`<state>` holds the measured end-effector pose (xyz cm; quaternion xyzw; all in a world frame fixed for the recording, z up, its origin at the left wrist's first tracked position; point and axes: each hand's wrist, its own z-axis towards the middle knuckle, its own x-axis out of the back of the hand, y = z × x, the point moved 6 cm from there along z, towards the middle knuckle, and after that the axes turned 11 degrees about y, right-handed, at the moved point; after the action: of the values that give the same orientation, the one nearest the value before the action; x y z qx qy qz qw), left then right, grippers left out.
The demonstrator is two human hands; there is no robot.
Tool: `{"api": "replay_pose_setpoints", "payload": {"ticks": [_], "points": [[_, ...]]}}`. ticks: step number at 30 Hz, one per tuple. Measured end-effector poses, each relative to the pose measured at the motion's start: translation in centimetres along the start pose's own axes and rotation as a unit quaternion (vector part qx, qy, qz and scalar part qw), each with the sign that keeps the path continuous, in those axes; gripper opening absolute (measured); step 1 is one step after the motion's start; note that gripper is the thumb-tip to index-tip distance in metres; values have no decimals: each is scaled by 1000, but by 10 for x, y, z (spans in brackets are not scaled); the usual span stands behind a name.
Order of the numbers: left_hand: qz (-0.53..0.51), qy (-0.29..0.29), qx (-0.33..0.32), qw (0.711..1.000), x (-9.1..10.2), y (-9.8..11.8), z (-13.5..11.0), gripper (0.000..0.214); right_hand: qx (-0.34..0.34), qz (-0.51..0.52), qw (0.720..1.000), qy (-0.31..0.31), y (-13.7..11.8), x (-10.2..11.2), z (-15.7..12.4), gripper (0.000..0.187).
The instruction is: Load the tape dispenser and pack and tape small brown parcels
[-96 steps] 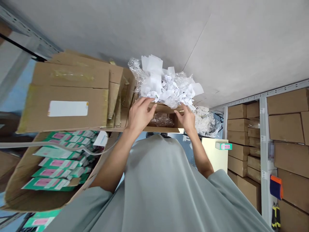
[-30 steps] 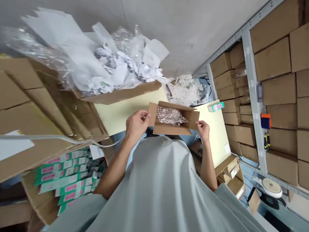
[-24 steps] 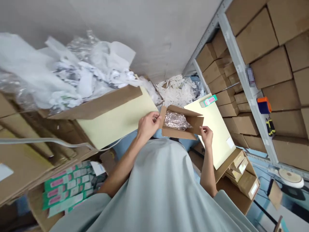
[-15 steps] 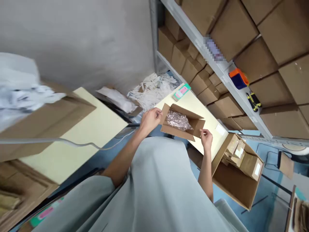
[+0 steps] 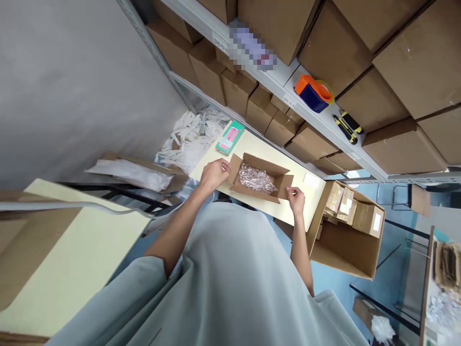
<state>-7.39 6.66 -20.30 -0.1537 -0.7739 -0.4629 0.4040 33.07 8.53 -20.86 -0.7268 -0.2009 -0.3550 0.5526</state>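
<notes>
A small open cardboard box [image 5: 264, 163] rests on the pale yellow table [image 5: 248, 137] in front of me, its flaps spread. Inside it lies a clear, crinkled bubble-wrap bundle [image 5: 256, 179]; whatever it wraps cannot be made out. At the box's left end, my left hand [image 5: 215, 174] is closed with thumb and fingers pinched on the end flap. My right hand [image 5: 296, 199] pinches the flap at the opposite end by its near corner. A green and pink package [image 5: 230, 138] lies on the table beyond my left hand.
To the right stands a large open carton [image 5: 345, 245] with several sealed boxes. A shelf [image 5: 288, 98] overhead holds cartons, an orange and blue tape dispenser [image 5: 313, 93] and yellow-black cutters [image 5: 347, 127]. A white cable [image 5: 72, 206] crosses the left table [image 5: 90, 250].
My view has turned, so the shelf and surroundings sit further left. The box's near side flap now stands less spread out. Both hands stay at the end flaps.
</notes>
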Motion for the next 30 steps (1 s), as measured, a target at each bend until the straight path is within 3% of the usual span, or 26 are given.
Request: {"api": "replay_pose_setpoints", "payload": {"ticks": [7,11,16,19,22,30], "points": [[-64,20,-52,996,12,24,43,26,-9,-55,997,47,-22,16,-12,54],[-99,33,-22,994,19,21,69,27,8,-106,990,93,-50,24,-21,47],[-137,-28,13,990,7,2,77,32,38,-139,987,77,-86,11,-40,45],[-149,-58,15,987,-3,2,74,32,41,-148,987,56,-96,-2,-55,47],[-153,-97,-9,983,-7,24,73,35,35,-153,987,39,-101,-13,-69,49],[-120,-186,-136,966,19,130,61,47,50,-159,986,18,-123,-23,-87,54]]}}
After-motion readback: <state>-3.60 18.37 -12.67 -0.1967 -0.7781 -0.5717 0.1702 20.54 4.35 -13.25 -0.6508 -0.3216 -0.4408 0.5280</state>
